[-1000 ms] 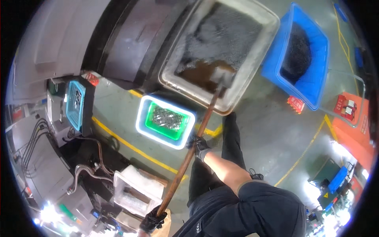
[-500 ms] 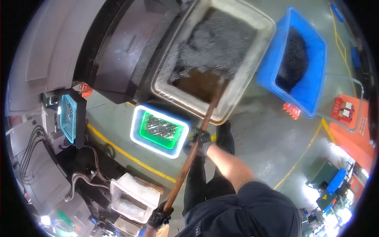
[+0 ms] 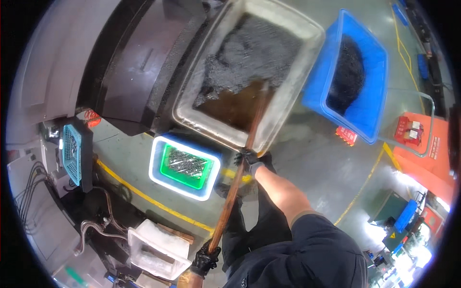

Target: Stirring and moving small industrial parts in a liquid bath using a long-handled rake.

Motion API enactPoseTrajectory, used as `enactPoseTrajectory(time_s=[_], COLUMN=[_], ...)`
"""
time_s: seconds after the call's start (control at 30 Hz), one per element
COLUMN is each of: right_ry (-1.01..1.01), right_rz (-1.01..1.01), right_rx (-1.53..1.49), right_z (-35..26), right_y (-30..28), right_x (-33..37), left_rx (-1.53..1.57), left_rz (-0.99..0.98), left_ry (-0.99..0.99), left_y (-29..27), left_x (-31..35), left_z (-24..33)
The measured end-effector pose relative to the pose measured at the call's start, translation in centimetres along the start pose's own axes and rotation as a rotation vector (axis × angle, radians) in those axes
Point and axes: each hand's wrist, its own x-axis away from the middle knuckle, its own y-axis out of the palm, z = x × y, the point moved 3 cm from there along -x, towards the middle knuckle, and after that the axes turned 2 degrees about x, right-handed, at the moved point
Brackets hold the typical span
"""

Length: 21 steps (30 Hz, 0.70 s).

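Both my hands wear black gloves and grip a long-handled tool [image 3: 228, 207] with a brown wooden shaft. My left hand [image 3: 205, 259] is closed round its near end, low in the view. Farther along the shaft, my right hand [image 3: 247, 159] is wrapped round it beside the near rim of a large pale tub [image 3: 289, 103]. The far end of the tool dips into that tub; its head cannot be made out. Inside lies a dark, glistening mass [image 3: 254, 53] of what look like fine metal shavings, with a brown patch of bottom or liquid nearest me.
Right of the tub stands a blue bin [image 3: 376, 96] holding dark material. A white-rimmed container with a green basket [image 3: 164, 168] of small metal pieces sits at left. Machinery [image 3: 139, 62] borders the tub's left side. A white crate [image 3: 161, 240] lies near my left hand.
Both hands have pushed the tool forward, so its far end reaches deeper into the tub. My right hand is closer to the tub's rim. The surroundings have shifted slightly left in view.
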Motion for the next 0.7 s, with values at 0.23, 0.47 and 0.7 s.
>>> enactPoseTrajectory(time_s=[0.23,0.47,0.7], right_ry=[0.003,-0.023,0.046], right_rz=[0.152,0.136,0.199], right_rx=[0.128,-0.011,0.117], right_z=[-2.7,-6.4,-7.9], right_y=[-0.8,-4.4,-5.6], right_x=[0.6,-4.0,-7.9], left_rx=[-0.083,-0.002,-0.097], left_rz=[0.007,-0.029,0.066], left_ry=[0.036,0.011,0.002], left_y=[1.3,2.8,2.7], left_x=[-2.7,-5.5,-8.6], left_z=[-1.4,-4.6,-7.0])
